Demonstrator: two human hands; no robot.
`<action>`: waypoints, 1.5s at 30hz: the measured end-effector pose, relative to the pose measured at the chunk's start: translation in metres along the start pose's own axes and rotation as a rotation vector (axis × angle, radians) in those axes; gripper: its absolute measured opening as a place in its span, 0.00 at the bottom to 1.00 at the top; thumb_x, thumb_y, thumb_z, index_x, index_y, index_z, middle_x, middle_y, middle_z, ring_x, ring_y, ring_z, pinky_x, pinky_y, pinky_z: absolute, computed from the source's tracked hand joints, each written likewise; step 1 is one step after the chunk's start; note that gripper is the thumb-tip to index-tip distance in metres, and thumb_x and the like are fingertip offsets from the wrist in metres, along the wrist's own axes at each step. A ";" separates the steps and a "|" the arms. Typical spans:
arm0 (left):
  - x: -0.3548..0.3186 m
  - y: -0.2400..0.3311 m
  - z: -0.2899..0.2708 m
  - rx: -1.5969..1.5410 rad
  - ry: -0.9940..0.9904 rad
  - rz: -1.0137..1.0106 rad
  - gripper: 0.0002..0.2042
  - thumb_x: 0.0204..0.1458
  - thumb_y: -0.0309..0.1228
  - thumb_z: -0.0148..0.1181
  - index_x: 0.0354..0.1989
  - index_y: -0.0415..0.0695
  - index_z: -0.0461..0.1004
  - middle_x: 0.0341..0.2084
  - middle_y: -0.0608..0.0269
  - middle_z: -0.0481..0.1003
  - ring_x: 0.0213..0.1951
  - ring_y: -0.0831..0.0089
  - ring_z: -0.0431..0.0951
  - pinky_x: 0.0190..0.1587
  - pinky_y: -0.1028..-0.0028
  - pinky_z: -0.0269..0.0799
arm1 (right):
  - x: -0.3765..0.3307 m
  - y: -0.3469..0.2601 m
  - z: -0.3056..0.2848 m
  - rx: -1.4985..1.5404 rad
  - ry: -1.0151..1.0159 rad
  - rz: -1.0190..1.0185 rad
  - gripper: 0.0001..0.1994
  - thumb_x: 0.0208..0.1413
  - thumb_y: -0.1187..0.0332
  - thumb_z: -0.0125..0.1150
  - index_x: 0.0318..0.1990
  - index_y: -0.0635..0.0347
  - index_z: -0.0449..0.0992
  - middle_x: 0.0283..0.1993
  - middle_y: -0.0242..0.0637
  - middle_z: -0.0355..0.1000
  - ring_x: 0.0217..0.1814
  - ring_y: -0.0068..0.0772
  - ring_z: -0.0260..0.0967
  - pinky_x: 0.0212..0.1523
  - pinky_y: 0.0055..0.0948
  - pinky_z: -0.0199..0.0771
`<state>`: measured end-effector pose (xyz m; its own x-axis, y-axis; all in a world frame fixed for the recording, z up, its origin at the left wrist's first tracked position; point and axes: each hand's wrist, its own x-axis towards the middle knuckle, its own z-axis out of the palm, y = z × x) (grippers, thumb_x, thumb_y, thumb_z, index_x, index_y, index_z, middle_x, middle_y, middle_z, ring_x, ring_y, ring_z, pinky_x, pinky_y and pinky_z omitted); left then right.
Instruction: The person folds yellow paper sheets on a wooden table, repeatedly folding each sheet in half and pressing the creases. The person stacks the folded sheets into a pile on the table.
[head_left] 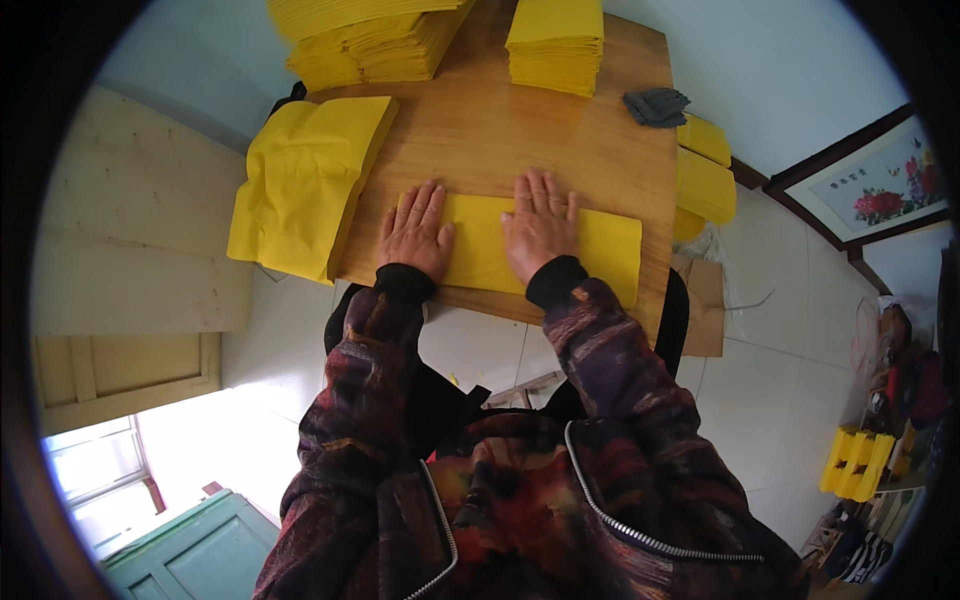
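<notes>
A folded sheet of yellow paper point(478, 235) lies lengthwise along the near edge of the wooden table point(470, 130). On its left end my left hand point(415, 235) rests flat, with the fingers pointing away from me. Right of the middle, my right hand point(540, 225) presses flat on the same paper, fingers stretched out. Neither hand grips anything. To the left, a thick pile of wider yellow sheets point(305, 180) sits at the table's edge and hangs partly over it, its top sheet creased.
Stacks of folded yellow paper point(375, 50) stand at the far left, and a neater stack point(555, 45) at the far middle. A dark grey cloth point(656, 107) lies by the right edge. More yellow bundles point(706, 180) sit beyond it, above a cardboard piece point(698, 310).
</notes>
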<state>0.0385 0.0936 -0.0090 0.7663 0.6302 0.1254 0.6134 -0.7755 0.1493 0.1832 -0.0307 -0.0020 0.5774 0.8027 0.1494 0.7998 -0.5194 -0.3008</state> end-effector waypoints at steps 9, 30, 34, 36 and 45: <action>0.001 0.000 -0.003 -0.017 -0.007 -0.009 0.28 0.58 0.45 0.43 0.67 0.54 0.55 0.69 0.70 0.52 0.69 0.69 0.49 0.69 0.60 0.42 | -0.005 0.032 -0.022 -0.072 -0.082 0.118 0.29 0.63 0.55 0.42 0.68 0.57 0.52 0.75 0.36 0.42 0.77 0.39 0.33 0.73 0.48 0.29; 0.001 -0.001 -0.001 -0.031 -0.015 -0.026 0.28 0.57 0.43 0.45 0.67 0.54 0.55 0.68 0.69 0.52 0.69 0.68 0.50 0.69 0.60 0.41 | -0.055 0.058 -0.032 -0.031 -0.029 -0.079 0.32 0.57 0.54 0.54 0.67 0.54 0.55 0.74 0.33 0.43 0.76 0.39 0.38 0.71 0.51 0.38; 0.004 0.009 -0.008 0.058 -0.032 -0.124 0.28 0.57 0.42 0.45 0.67 0.54 0.55 0.69 0.70 0.52 0.69 0.69 0.49 0.68 0.55 0.41 | -0.056 0.068 -0.034 0.008 -0.045 -0.081 0.33 0.56 0.52 0.55 0.67 0.54 0.54 0.74 0.32 0.43 0.75 0.38 0.38 0.71 0.50 0.38; 0.001 0.026 -0.011 0.301 -0.007 -0.092 0.28 0.56 0.41 0.46 0.67 0.54 0.54 0.69 0.69 0.52 0.70 0.70 0.49 0.68 0.52 0.41 | -0.057 0.066 -0.035 0.015 -0.038 -0.082 0.34 0.56 0.51 0.55 0.67 0.53 0.54 0.74 0.32 0.44 0.75 0.37 0.38 0.71 0.50 0.38; -0.034 0.054 -0.010 -0.056 -0.053 0.278 0.34 0.54 0.48 0.51 0.68 0.50 0.52 0.69 0.65 0.51 0.69 0.66 0.50 0.68 0.60 0.44 | -0.056 0.067 -0.031 -0.031 -0.023 -0.086 0.34 0.55 0.50 0.55 0.67 0.54 0.55 0.73 0.33 0.45 0.76 0.38 0.38 0.71 0.50 0.38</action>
<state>0.0437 0.0307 0.0046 0.9132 0.3900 0.1180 0.3684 -0.9140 0.1701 0.2096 -0.1198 -0.0014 0.5029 0.8510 0.1513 0.8511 -0.4569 -0.2586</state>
